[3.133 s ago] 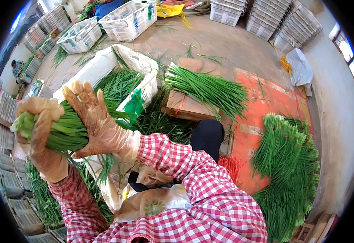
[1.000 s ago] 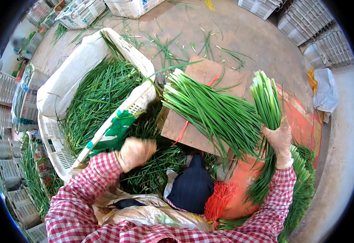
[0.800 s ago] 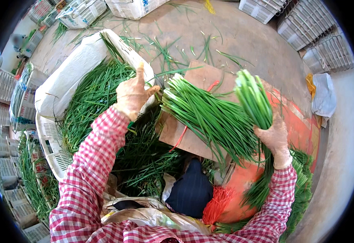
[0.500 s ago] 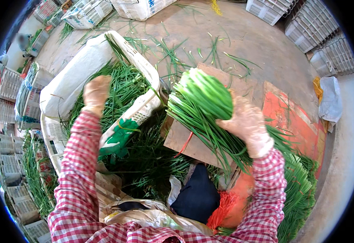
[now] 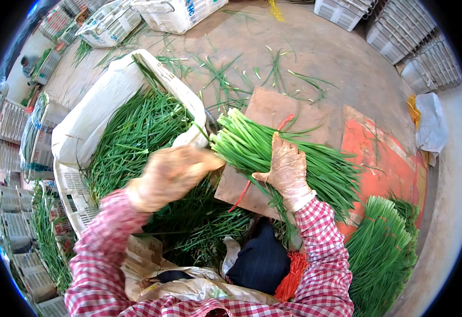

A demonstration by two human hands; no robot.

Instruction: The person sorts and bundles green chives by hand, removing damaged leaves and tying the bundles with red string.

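A bundle of green chives (image 5: 326, 164) lies on a piece of brown cardboard (image 5: 265, 105), its pale cut ends toward the left. My gloved right hand (image 5: 286, 171) rests flat across the bundle, fingers stretched and thumb apart. A red tie strip (image 5: 240, 195) runs beneath the bundle, one end showing on the near side and another on the far side. My gloved left hand (image 5: 170, 177) is smeared by motion just left of the pale ends; its grip cannot be made out. Behind it, loose chives (image 5: 136, 127) fill a white plastic crate (image 5: 196, 113) with a white padded roll along one side.
Tied chive bundles (image 5: 379, 238) are stacked at the right, beside an orange-red sheet (image 5: 371, 158). Red strips (image 5: 293, 274) hang near my leg. White crates (image 5: 175, 13) stand at the far side, with stacked crates (image 5: 400, 31) far right. Stray chives are scattered on the floor.
The chive bundle has come down onto the cardboard and over the red strip under my right hand. My left hand has moved from the crate rightward, toward the bundle's pale ends.
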